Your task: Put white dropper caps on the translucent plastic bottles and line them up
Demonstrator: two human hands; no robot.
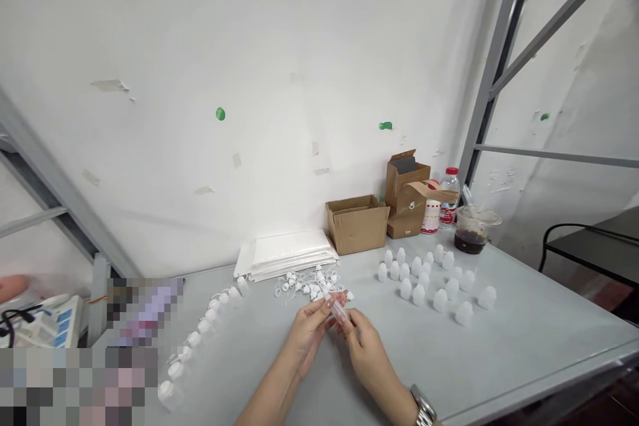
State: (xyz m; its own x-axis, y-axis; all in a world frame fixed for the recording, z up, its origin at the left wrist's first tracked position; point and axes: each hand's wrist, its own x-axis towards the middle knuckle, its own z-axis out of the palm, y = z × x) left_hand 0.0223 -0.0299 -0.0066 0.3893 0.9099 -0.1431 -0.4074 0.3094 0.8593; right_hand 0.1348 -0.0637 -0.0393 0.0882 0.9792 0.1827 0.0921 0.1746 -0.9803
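Observation:
Above the middle of the table, my left hand [310, 329] and my right hand [367, 346] are closed on a small clear plastic bottle [338, 310] from both sides. It is tilted, its upper end toward the left hand's fingertips, and the fingers partly cover it. Just behind the hands lies a loose heap of small white caps with thin loops [314, 281]. A slanting row of small clear bottles with white caps [204, 326] stands to the left. On the right, several frosted white rounded plastic pieces [418, 294] stand upright in loose rows.
Flat white sheets or bags [289, 254] are stacked against the wall. Beside them stand an open cardboard box [358, 226], a brown paper bag [407, 203], a red-capped bottle [450, 196] and a clear bowl of dark liquid [470, 238]. A power strip [64, 323] is at far left.

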